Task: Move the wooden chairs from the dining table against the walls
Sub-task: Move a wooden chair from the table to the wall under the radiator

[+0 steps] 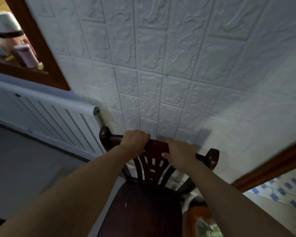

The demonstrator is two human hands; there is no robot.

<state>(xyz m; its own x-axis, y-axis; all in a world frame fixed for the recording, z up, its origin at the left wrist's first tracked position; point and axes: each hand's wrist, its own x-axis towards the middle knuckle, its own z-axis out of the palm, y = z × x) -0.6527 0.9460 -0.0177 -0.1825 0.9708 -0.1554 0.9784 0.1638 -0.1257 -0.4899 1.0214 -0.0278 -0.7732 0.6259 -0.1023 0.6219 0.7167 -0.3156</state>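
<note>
Both my hands grip the top rail of the dark wooden chair [149,194]: left hand [135,140] and right hand [179,150], fingers curled over it. Chair back faces the white embossed wall [178,74], close to it, just right of the radiator [46,117].

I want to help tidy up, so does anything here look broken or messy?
Nothing looks broken or spilled. The left hand and right hand grip the top rail of the dark wooden chair, which faces the white tiled wall beside the radiator. The picture is blurry at the right edge, so little can be told there.
</note>
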